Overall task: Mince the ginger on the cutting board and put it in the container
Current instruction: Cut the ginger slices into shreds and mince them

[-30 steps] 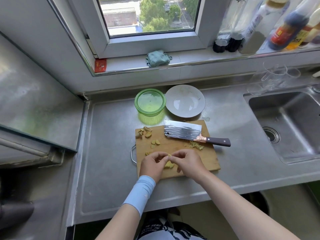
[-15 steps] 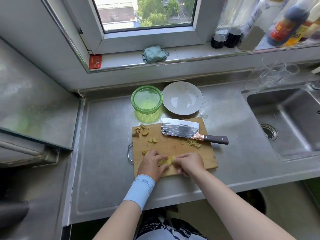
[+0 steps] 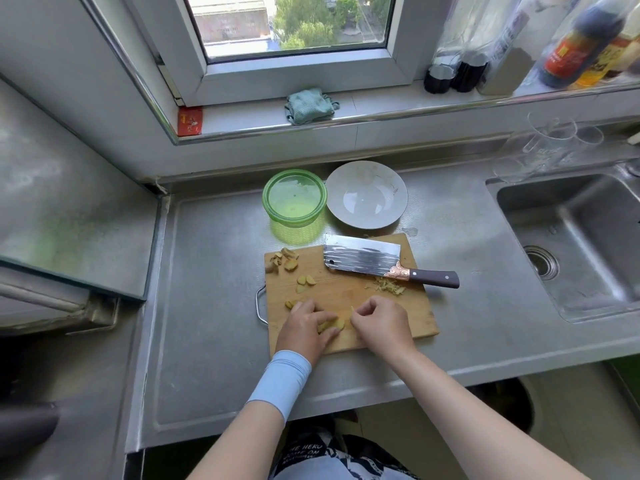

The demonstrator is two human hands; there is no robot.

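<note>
A wooden cutting board (image 3: 412, 317) lies on the steel counter. My left hand (image 3: 304, 329) holds a small stack of yellow ginger slices (image 3: 331, 325) at the board's near edge. My right hand (image 3: 379, 323) pinches a thin ginger slice right beside that stack. More ginger slices (image 3: 305, 281) and peel scraps (image 3: 284, 260) lie at the board's left side. A little pile of ginger shreds (image 3: 389, 285) sits near the cleaver (image 3: 363, 259), which lies flat on the board's far edge, handle pointing right. A green round container (image 3: 294, 197) stands behind the board.
A white plate (image 3: 367, 194) sits beside the green container. The sink (image 3: 581, 244) is at the right, with clear glass cups (image 3: 550, 143) behind it. Bottles (image 3: 575, 39) and a folded teal cloth (image 3: 309, 105) rest on the window sill. A metal stove cover (image 3: 69, 216) is at the left.
Both hands stayed over the ginger at the board's near edge. My right hand drew a little away from the stack, now pinching one slice. The cleaver has not moved.
</note>
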